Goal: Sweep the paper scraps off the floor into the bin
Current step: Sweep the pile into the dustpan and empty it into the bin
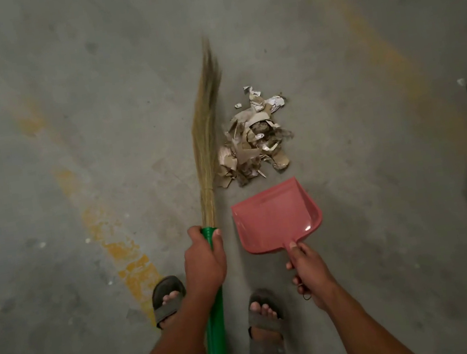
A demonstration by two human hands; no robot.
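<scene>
Torn beige-and-white paper scraps (253,137) heaped on grey concrete floor (65,111), straw broom with green plastic handle (205,138) just left of heap, gripped by left hand (205,260), pink plastic dustpan (274,216) just below heap, handle grasped by right hand (310,271).

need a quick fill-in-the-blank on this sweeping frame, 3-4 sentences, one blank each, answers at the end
1. The left hand grips the broom by its ____ handle.
2. The right hand holds a pink ____ by its handle.
3. The pile of paper scraps lies on the floor just beyond the open edge of the ____.
4. The broom's bristles lie to the ____ of the pile in the picture.

Missing words: green; dustpan; dustpan; left
</scene>
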